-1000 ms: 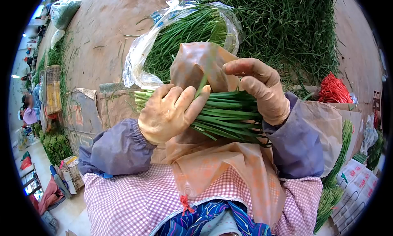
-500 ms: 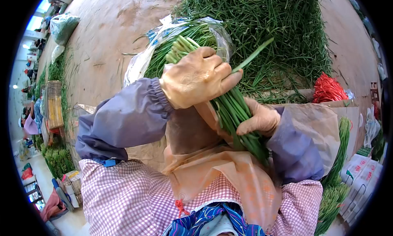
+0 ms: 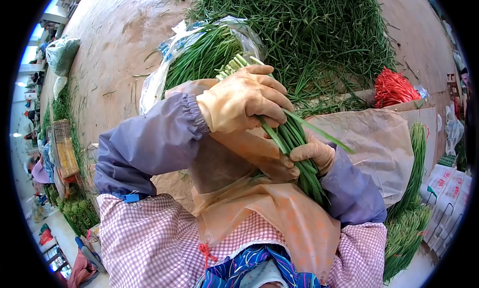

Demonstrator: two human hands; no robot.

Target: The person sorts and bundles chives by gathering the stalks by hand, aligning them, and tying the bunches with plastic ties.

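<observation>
A bunch of garlic chives (image 3: 290, 134) slants across my front, with its pale stem ends at the upper left and its leaves at the lower right. My gloved left hand (image 3: 244, 101) is closed over the stem part, its knuckles facing up. One long loose leaf (image 3: 324, 132) sticks out to the right from under its fingers. Lower down, my gloved right hand (image 3: 315, 155) wraps round the leafy part with the thumb across the top. Beneath the bunch is a brownish translucent apron (image 3: 264, 200). My left palm and the stems inside it are hidden.
Beyond my hands lies a plastic wrapper (image 3: 149, 91) holding more chives (image 3: 199, 56). A large heap of loose greens (image 3: 309, 33) spreads behind. Red ties (image 3: 394, 88) lie at the right, near brown paper (image 3: 369, 143). Bundled greens (image 3: 406, 238) stand at my right side.
The loose leaf has swung from pointing up right to pointing down right. My left hand's fingers have shifted on the stems. The surroundings have moved slightly left in view.
</observation>
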